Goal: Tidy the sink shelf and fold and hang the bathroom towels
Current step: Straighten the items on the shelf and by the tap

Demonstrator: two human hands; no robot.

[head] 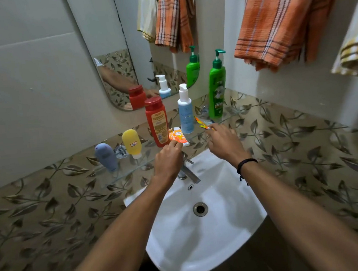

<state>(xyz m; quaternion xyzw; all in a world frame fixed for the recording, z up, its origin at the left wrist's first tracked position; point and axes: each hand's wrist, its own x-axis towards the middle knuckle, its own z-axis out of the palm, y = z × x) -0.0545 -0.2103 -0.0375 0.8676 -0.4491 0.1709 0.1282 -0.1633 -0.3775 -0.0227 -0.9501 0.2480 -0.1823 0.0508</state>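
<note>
Left hand: the left hand is reaching over the tap and pinching the near corner of a small orange carton between thumb and fingers
Right hand: the right hand is stretching toward the shelf with its fingers partly curled; its fingertips are touching a thin orange and yellow sachet; whether it is actually gripping the sachet cannot be told
Glass shelf: the glass shelf is running along the leaf-patterned tiles just beyond the basin
Orange carton: lying on the shelf just in front of the red bottle, touching or nearly touching it
Bottles, left to right: a blue-grey tube and a yellow tube are standing on their caps, then the red bottle, a white and pale blue pump bottle, and a tall green pump bottle at the far right
Sachet: sitting between the pale blue pump bottle and the green one, tilted
Towels: an orange plaid towel is hanging on the right wall, with a yellow-striped cream towel draped to its right
Basin: the white washbasin is sitting near, below both forearms
Wrist: a black cord bracelet is circling the right wrist
</note>
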